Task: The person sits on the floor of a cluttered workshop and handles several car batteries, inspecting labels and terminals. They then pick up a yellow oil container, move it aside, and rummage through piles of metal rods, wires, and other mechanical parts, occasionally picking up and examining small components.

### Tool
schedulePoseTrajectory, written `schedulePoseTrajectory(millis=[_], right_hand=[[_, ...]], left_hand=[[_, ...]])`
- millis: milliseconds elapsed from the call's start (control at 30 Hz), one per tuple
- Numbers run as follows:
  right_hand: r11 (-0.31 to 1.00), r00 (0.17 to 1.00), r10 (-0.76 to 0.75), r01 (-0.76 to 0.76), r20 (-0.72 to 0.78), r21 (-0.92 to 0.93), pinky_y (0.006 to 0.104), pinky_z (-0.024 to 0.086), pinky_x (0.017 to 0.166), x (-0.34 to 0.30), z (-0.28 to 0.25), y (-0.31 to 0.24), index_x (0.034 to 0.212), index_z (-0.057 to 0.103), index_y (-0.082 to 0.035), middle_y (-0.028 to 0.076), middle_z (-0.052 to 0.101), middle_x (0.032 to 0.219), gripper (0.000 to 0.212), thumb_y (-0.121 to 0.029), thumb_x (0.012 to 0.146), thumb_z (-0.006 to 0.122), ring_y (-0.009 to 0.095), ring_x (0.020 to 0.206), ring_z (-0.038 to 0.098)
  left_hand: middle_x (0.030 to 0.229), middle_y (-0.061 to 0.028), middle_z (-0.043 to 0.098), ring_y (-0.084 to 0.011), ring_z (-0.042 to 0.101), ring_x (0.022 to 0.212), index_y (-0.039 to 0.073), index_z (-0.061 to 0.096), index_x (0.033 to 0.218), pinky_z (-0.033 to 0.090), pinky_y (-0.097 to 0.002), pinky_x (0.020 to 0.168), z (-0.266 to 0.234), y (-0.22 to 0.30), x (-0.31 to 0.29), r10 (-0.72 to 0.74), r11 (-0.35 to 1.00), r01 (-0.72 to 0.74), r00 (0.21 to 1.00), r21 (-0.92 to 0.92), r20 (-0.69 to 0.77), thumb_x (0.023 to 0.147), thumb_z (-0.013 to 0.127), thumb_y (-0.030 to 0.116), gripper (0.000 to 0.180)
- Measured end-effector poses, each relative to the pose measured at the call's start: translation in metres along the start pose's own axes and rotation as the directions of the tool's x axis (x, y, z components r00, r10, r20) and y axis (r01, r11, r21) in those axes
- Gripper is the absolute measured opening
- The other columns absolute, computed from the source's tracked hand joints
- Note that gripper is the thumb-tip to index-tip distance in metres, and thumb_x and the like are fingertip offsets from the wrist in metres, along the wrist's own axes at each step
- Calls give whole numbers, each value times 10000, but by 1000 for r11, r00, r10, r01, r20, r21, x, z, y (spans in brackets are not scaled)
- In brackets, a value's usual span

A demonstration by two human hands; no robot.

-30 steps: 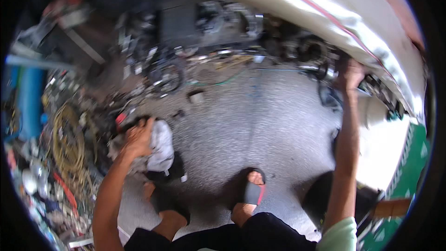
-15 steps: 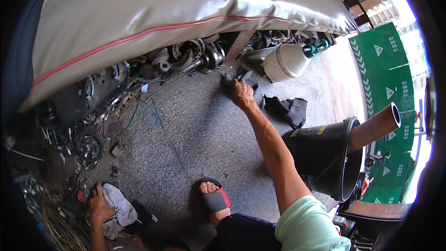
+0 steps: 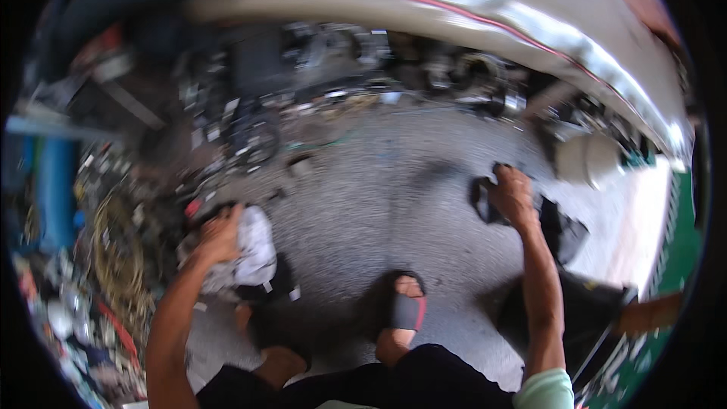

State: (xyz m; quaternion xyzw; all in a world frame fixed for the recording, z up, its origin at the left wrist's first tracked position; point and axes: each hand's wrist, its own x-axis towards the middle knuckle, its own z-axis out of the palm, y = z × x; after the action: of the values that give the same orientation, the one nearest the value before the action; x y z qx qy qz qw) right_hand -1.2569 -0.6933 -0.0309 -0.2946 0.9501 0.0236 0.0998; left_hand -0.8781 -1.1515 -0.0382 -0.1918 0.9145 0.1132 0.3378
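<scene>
My left hand (image 3: pixel 219 238) is at the lower left, its fingers curled on a crumpled white and grey cloth (image 3: pixel 257 246). Something black lies under the cloth's right side. Out to the right, just above the floor, my right hand (image 3: pixel 513 195) has its fingers closed on a dark, floppy piece of cloth (image 3: pixel 483 201); motion blurs its outline. A second black cloth (image 3: pixel 564 235) lies on the ground beside my right wrist.
Metal parts (image 3: pixel 341 53) crowd the far side under a grey cover (image 3: pixel 545 0) with red piping. A pale tank (image 3: pixel 587 159) and a black bucket (image 3: pixel 560 314) holding a brown tube (image 3: pixel 651 314) stand at right. Coiled wire (image 3: pixel 117 250) and scraps lie left.
My view has swung left, and the whole picture is blurred. My right hand has drawn nearer with the dark cloth. My left hand remains at the white cloth.
</scene>
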Motion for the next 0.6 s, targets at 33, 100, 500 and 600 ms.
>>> schedulePoseTrajectory(millis=[33, 100, 500, 600], right_hand=[[998, 998, -61, 61, 32, -15, 479, 499, 773, 3, -8, -14, 970, 651, -18, 183, 675, 904, 278, -250, 826, 699, 348, 901, 662], [987, 982, -157, 160, 107, -26, 479, 503, 772, 6, -19, -45, 974, 659, -12, 194, 677, 904, 306, -264, 815, 731, 378, 879, 655], [124, 0, -992, 44, -125, -991, 157, 227, 309, 44, 4, -324, 727, 381, -168, -49, 316, 655, 246, -113, 952, 461, 4, 444, 262], [-249, 0, -967, 214, 254, -945, 171, 199, 342, 54, -9, -409, 774, 370, -120, -25, 322, 698, 168, -34, 898, 443, 41, 491, 218]], left_hand=[[1208, -281, 532, -444, 630, 1034, 63, 309, 1430, 533, -495, 826, -8, 3, -4, 6, 1000, -6, 1000, 26, 12, 556, 867, 176, 1044], [1227, -283, 516, -456, 615, 1044, 51, 283, 1469, 506, -497, 876, -11, 7, -17, -4, 1000, 4, 1000, 17, -7, 571, 784, 114, 1029], [1124, -172, 523, -354, 562, 1021, 123, 397, 1476, 524, -436, 797, 31, 40, -72, 126, 991, -134, 968, -19, -218, 652, 707, -1, 889], [1126, -158, 522, -354, 533, 1081, 185, 417, 1474, 494, -450, 829, 49, 40, -72, 43, 994, -71, 946, -78, -322, 695, 709, 50, 843]])
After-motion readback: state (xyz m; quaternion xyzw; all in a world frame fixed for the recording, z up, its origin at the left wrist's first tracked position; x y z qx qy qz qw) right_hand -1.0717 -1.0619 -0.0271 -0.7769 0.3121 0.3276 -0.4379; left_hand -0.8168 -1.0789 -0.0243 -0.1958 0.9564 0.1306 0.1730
